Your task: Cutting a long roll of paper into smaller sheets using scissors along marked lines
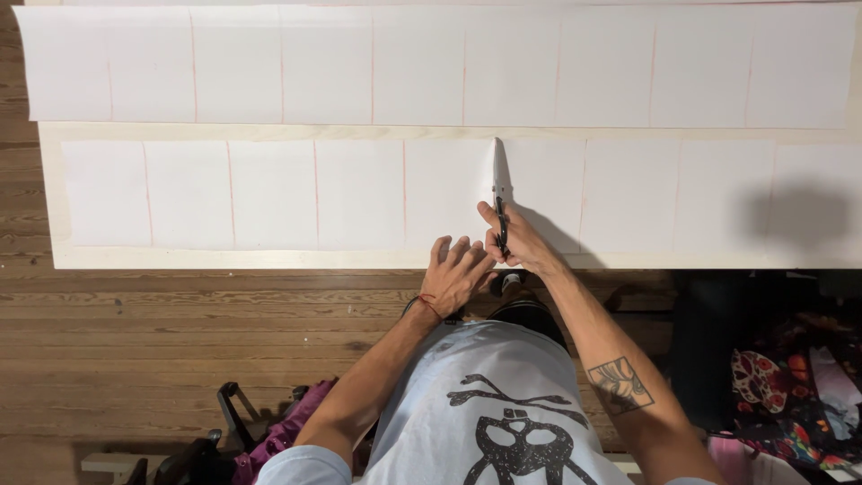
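Observation:
A long white paper strip [269, 193] marked with red vertical lines lies along the near part of a pale board [49, 198]. My right hand [519, 244] grips black-handled scissors [499, 193], whose blades point away from me along one red line, reaching the strip's far edge. My left hand [456, 274] rests flat, fingers spread, on the strip's near edge just left of the scissors. A red thread circles that wrist.
A second, wider white strip [431, 63] with red lines lies further away on the board. Wooden floor [162, 332] spreads below the board's near edge. Colourful fabric items [790, 386] sit at right, a purple bag [283, 431] and black frame at lower left.

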